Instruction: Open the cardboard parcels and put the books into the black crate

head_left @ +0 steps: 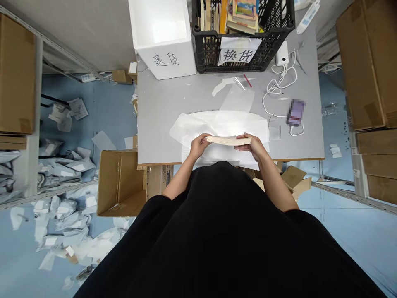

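Observation:
Between my hands is a book [228,141], held by its two ends with its page edges facing up toward me; its cover is hidden. My left hand [200,145] pinches the left end between thumb and fingers. Around the right end my right hand [252,145] is closed, its fingers along the side. Beneath the book, white foam wrapping sheets [198,124] lie spread near the table's front edge. How high the book is above them I cannot tell.
A white bin [176,62] and a black crate [211,68] of books stand along the back of the grey table [158,124]. A phone [295,112] with a white cable [269,89] lies right. An open cardboard box [108,182] stands left, near many parcels [71,215] on the floor.

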`<state>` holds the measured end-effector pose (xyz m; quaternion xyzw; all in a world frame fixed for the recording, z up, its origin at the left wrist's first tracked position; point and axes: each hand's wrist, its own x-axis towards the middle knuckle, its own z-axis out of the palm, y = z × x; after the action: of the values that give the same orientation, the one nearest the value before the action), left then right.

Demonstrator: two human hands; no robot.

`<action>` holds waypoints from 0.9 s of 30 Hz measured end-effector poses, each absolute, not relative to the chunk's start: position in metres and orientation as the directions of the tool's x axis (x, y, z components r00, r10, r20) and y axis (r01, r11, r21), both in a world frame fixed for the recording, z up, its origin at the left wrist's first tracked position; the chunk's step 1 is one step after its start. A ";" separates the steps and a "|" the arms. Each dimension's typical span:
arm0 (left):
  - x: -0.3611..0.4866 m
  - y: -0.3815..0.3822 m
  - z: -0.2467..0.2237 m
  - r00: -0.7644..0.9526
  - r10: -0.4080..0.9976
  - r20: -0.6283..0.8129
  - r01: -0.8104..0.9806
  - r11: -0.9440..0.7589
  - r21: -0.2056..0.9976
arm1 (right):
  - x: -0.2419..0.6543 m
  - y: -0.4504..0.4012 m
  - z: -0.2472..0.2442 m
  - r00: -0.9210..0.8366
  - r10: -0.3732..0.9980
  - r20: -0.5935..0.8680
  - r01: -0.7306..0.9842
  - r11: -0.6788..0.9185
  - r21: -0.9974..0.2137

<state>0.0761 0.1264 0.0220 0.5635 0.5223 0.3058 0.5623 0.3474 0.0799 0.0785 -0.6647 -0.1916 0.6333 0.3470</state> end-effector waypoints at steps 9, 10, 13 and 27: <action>0.073 0.108 -0.004 0.207 0.922 -0.328 0.318 0.253 0.914 | 0.336 0.068 0.049 0.160 0.650 -0.743 -0.234 -0.707 -0.668; 0.072 0.109 -0.007 0.200 0.929 -0.311 0.344 0.230 0.910 | 0.336 0.067 0.047 0.150 0.661 -0.735 -0.241 -0.696 -0.676; 0.070 0.112 -0.017 0.166 0.953 -0.254 0.426 0.163 0.890 | 0.341 0.065 0.041 0.121 0.703 -0.701 -0.249 -0.662 -0.707; 0.080 0.140 -0.030 0.261 0.940 -0.218 0.561 0.037 0.827 | 0.336 0.070 -0.029 0.311 0.905 -0.289 0.372 -0.396 -0.839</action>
<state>0.0798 0.1398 -0.0304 0.6598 0.5687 0.2151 0.4415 0.3358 0.0696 -0.0290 -0.7361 -0.4339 0.3950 0.3374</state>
